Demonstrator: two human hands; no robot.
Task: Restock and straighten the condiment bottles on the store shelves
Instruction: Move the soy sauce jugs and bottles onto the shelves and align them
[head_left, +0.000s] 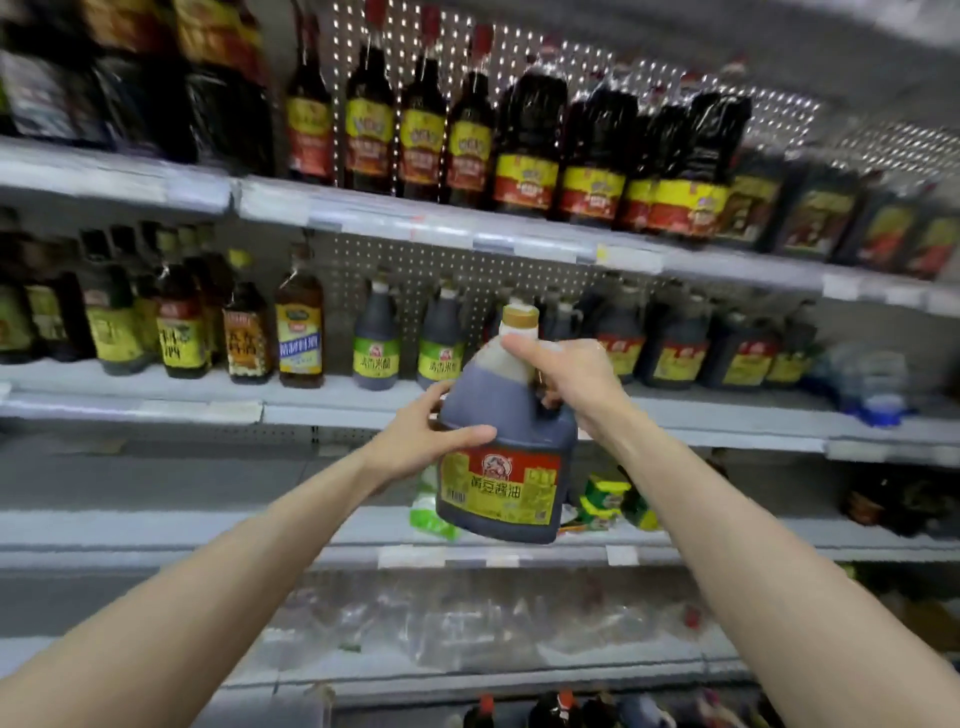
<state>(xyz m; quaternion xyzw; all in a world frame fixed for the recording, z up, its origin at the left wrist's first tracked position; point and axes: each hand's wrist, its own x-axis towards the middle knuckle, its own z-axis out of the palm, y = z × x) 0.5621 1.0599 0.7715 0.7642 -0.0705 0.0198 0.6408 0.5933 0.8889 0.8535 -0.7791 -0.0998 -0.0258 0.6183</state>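
One soy sauce jug (501, 467) sits in two hands, the left hand (415, 441) and the right hand (566, 374). The upper shelf (363, 208) carries four tall red-capped bottles (369, 124); the wider jugs (527, 156) beside them are too blurred to count. The middle shelf (311, 410) shows two green-labelled vinegar jugs (376, 353) and one blue-labelled bottle (300, 332).

Two bare arms and two bare hands

The left hand (415, 441) and the right hand (566, 374) are bare, and so are the left arm (234, 561) and the right arm (753, 545), all the way to the picture's edge. Both arms look long, slim and smooth.
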